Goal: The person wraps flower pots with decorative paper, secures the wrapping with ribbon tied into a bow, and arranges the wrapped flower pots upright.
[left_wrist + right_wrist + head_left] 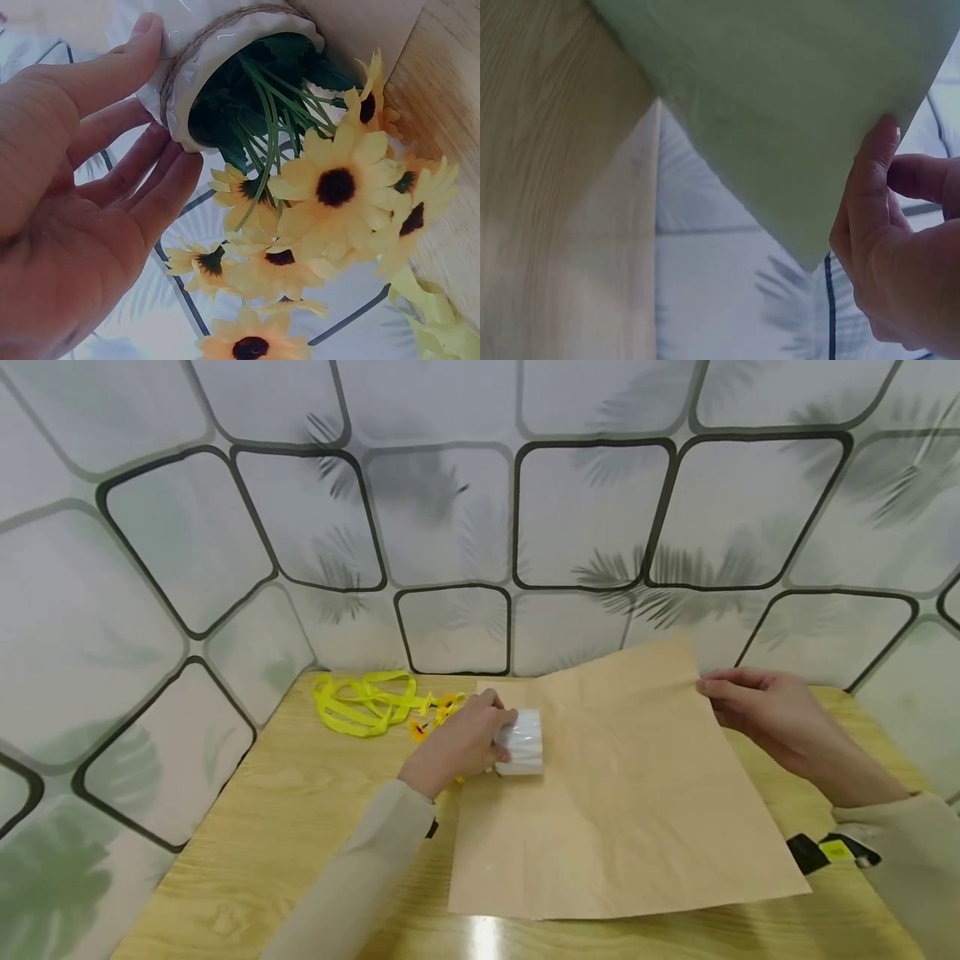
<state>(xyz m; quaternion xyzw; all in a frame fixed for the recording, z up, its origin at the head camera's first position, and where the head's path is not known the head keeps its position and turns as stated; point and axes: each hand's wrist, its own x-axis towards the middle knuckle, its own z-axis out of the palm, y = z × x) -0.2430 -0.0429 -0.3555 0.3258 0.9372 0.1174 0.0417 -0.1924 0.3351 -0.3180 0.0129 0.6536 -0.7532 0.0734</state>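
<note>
A white ceramic flowerpot [525, 743] lies on its side on the left part of a brown paper sheet [622, 810]. My left hand [467, 737] holds it near the rim, thumb on one side and fingers on the other. In the left wrist view, twine circles the pot's neck, and yellow artificial sunflowers [335, 186] on green stems spill from its mouth. At the sheet's raised upper right corner, my right hand [780, 718] pinches the edge between thumb and fingers. The right wrist view shows the paper's underside [780, 97] lifted off the table.
A loose yellow ribbon [360, 727] lies tangled at the table's back left, beyond the flowers. The wooden table [292, 810] ends at a patterned fabric wall [450, 543] behind and at the left. Paper covers much of the table's middle and right.
</note>
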